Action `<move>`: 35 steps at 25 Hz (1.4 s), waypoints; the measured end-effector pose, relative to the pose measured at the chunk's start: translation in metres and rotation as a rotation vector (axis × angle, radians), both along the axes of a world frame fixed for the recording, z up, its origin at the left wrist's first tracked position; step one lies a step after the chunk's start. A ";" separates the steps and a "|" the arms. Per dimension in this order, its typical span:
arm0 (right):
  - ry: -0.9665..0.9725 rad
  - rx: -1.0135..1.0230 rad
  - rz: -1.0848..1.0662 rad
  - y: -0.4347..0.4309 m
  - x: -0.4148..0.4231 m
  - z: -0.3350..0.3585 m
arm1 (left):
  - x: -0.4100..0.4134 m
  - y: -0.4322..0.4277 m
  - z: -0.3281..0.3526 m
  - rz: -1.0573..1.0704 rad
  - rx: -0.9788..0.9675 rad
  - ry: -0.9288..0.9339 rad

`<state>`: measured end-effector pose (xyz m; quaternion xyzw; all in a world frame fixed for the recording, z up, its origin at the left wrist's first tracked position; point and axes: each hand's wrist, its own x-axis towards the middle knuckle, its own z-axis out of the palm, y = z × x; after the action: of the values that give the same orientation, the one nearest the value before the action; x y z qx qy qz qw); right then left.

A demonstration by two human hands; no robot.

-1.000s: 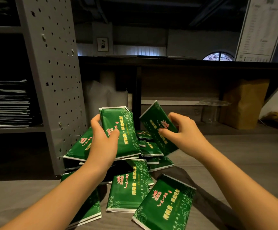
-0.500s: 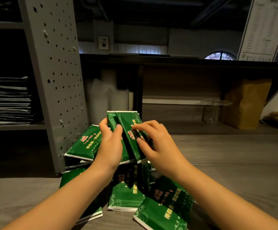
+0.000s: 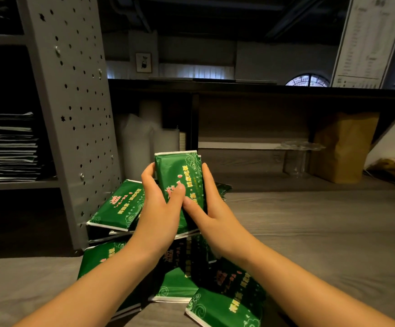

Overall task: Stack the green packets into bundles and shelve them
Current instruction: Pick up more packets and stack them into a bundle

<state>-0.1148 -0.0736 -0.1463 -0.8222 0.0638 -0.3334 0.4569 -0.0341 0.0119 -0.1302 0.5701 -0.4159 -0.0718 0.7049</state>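
Observation:
A small bundle of green packets (image 3: 178, 171) with gold and red print stands upright between both hands, above the pile. My left hand (image 3: 160, 208) grips its left side, thumb across the front. My right hand (image 3: 206, 206) presses its right side, thumb on the lower front. Under the hands, several loose green packets lie in a heap on the grey floor: one leaning by the shelf post (image 3: 118, 205), one flat at the front (image 3: 224, 303), one at the left under my forearm (image 3: 99, 258). Part of the heap is hidden by my arms.
A grey perforated shelf upright (image 3: 74, 109) stands at the left, with a stack of flat packets (image 3: 7, 147) on a shelf beyond it. A dark low counter (image 3: 262, 90) runs behind. A brown paper bag (image 3: 342, 147) and a clear stand (image 3: 298, 156) sit at the right.
My right hand brought its packet over to the one in my left hand. The two now sit squared together and upright, held from both sides.

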 end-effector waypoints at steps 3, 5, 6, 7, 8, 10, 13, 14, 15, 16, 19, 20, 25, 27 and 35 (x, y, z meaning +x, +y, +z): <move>-0.026 0.062 0.004 -0.009 -0.002 0.010 | 0.005 -0.001 0.004 0.026 -0.005 -0.024; -0.013 -0.013 -0.144 -0.026 -0.006 0.014 | 0.011 0.001 0.007 0.064 -0.018 -0.013; 0.030 -0.092 -0.239 -0.036 -0.010 0.014 | 0.015 0.003 0.008 0.089 -0.028 -0.002; 0.093 -0.179 -0.312 -0.045 -0.015 0.013 | 0.020 0.004 0.009 0.116 -0.040 0.008; 0.166 -0.253 -0.351 -0.053 -0.019 0.010 | 0.024 0.006 0.010 0.140 -0.051 0.013; 0.331 -0.339 -0.321 -0.063 -0.024 0.004 | 0.031 0.007 0.011 0.177 -0.061 0.017; 0.605 -0.489 -0.225 -0.062 -0.018 0.000 | 0.037 0.006 0.012 0.201 -0.070 0.030; 0.656 -0.519 -0.232 -0.062 -0.016 0.001 | 0.037 0.005 0.012 0.199 -0.066 0.034; 0.672 -0.525 -0.254 -0.062 -0.016 0.004 | 0.036 0.005 0.012 0.193 -0.061 0.034; 0.678 -0.521 -0.280 -0.064 -0.017 0.006 | 0.035 0.005 0.011 0.186 -0.056 0.032; 0.772 -0.528 -0.360 -0.074 -0.025 0.010 | 0.033 0.005 0.009 0.172 -0.032 0.030; 0.822 -0.522 -0.400 -0.078 -0.028 0.011 | 0.032 0.005 0.009 0.169 -0.026 0.032; 0.893 -0.497 -0.667 -0.082 -0.039 0.021 | 0.028 0.005 0.008 0.162 -0.017 0.026; 0.739 -0.516 -0.768 -0.084 -0.039 0.021 | 0.028 0.004 0.008 0.158 -0.015 0.024; 0.848 -0.347 -0.573 -0.120 -0.036 -0.011 | 0.025 0.003 0.005 0.126 0.035 0.006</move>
<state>-0.1510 -0.1940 -0.1575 -0.8977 0.4085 -0.0892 0.1392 -0.0090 0.0149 -0.1251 0.6070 -0.3758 -0.0364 0.6993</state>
